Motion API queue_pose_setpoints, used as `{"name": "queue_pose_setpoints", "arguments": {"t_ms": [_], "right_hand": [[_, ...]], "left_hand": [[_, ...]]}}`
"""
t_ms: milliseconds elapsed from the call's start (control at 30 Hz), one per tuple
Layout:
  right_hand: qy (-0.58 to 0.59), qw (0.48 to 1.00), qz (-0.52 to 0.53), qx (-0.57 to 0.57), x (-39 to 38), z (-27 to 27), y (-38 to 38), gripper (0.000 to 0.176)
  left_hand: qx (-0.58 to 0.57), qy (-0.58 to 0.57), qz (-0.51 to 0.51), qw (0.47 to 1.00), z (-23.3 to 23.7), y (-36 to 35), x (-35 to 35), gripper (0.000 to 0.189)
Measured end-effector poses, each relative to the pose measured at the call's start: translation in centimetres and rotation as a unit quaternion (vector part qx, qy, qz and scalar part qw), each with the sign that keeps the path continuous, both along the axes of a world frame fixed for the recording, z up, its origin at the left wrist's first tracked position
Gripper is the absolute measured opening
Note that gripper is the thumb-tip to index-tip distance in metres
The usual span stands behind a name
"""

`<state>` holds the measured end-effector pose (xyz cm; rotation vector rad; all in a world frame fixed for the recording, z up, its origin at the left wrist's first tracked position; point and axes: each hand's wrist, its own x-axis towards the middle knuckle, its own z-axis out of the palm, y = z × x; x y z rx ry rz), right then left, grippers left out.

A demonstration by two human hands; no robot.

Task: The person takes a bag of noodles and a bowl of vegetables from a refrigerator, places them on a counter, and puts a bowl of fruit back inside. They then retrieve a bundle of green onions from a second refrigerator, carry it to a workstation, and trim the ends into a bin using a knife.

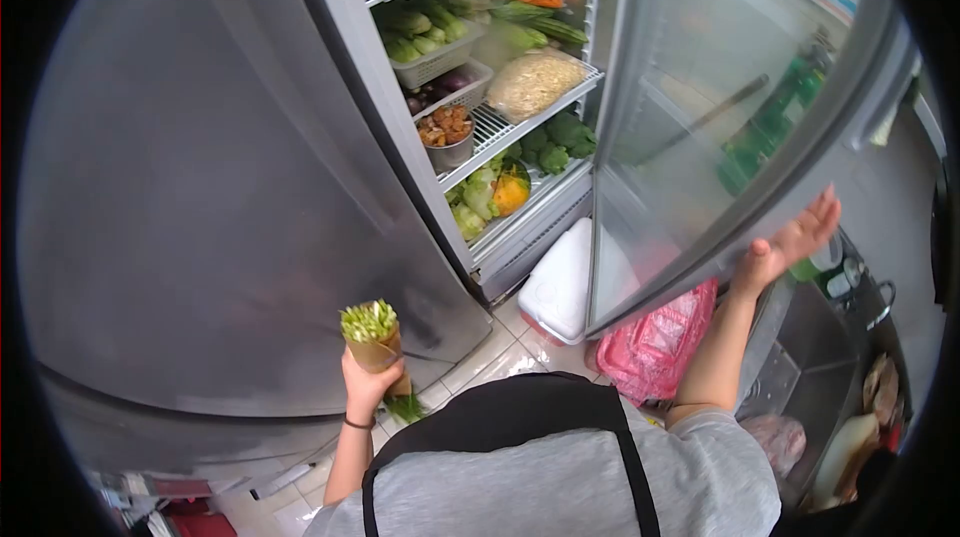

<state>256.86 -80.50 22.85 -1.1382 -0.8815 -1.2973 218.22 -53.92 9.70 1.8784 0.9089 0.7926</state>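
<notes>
Wrapped in brown paper, a bundle of green vegetable stalks (369,327) is gripped in my left hand (368,380), cut ends up and leaves hanging below. My right hand (800,234) is raised with fingers stretched out, right at the outer edge of the open glass fridge door (690,127). In front of me stands the fridge, its shelves (490,134) loaded with vegetables. Leafy greens (418,29) lie in a white basket up high, a bag of pale shreds (535,84) sits mid-shelf, and broccoli (553,149) rests lower down near a cut pumpkin (511,187).
A large steel cabinet door (230,187) fills the left side. On the tiled floor by the glass door are a white foam box (560,282) and a pink plastic bag (655,347). At the right is a metal sink (815,337), with food on the counter beside it.
</notes>
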Motion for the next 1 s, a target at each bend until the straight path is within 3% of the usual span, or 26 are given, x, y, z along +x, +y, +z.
{"name": "queue_pose_setpoints", "arguments": {"t_ms": [67, 200, 300, 433, 500, 633, 667, 733, 800, 833, 900, 933, 967, 1000], "right_hand": [[0.100, 0.983, 0.155, 0.007, 1.5, -2.0, 1.0, 0.090], [0.156, 0.947, 0.272, -0.068, -1.0, -3.3, 4.2, 0.094], [0.095, 0.965, 0.210, -0.124, -2.7, -4.0, 10.4, 0.072], [0.065, 0.924, 0.336, -0.169, -5.3, -1.4, 21.4, 0.067], [-0.016, 0.958, 0.237, -0.160, -4.8, -1.7, 27.3, 0.063], [-0.024, 0.985, 0.116, -0.122, -0.2, -4.3, 40.4, 0.057], [0.003, 0.951, 0.300, -0.082, 0.7, -4.3, 43.1, 0.053], [0.134, 0.840, 0.525, -0.039, 4.0, -4.3, 47.5, 0.038], [-0.031, 0.908, 0.410, -0.081, 8.3, -5.7, 49.0, 0.034], [0.096, 0.855, 0.507, -0.047, 9.1, -6.6, 49.3, 0.036], [-0.038, 0.902, 0.430, -0.030, 12.4, -8.3, 48.9, 0.039], [-0.005, 0.974, 0.212, -0.083, 14.8, -9.3, 47.1, 0.038], [0.044, 0.980, 0.196, -0.016, 16.8, -9.4, 46.0, 0.030], [-0.023, 0.966, 0.253, 0.044, 17.2, -8.9, 43.8, 0.024]], "left_hand": [[-0.001, 0.009, 0.058, 0.998, -3.1, -1.3, -2.1, 0.049], [-0.003, 0.090, 0.154, 0.984, -6.0, -3.9, -4.4, 0.047], [-0.004, 0.086, 0.200, 0.976, -4.8, -5.1, -3.6, 0.044], [0.016, 0.079, 0.254, 0.964, -4.6, -5.9, -3.2, 0.049], [-0.002, 0.027, 0.294, 0.955, -5.0, -6.6, -2.7, 0.049], [0.003, 0.030, 0.395, 0.918, -7.7, -8.1, -1.2, 0.048], [0.007, 0.044, 0.422, 0.906, -8.3, -8.4, -0.8, 0.048], [-0.012, 0.049, 0.485, 0.873, -8.8, -9.2, 0.3, 0.048], [-0.045, 0.067, 0.526, 0.847, -9.7, -9.5, 1.0, 0.049], [-0.050, 0.066, 0.547, 0.833, -10.6, -9.7, 1.4, 0.049], [-0.039, 0.093, 0.592, 0.800, -12.1, -9.6, 1.8, 0.050], [-0.035, 0.078, 0.606, 0.791, -13.4, -9.5, 1.4, 0.050], [-0.037, 0.081, 0.618, 0.781, -13.6, -9.7, 1.0, 0.050], [-0.034, 0.094, 0.636, 0.765, -13.8, -9.9, 0.6, 0.047]]}}
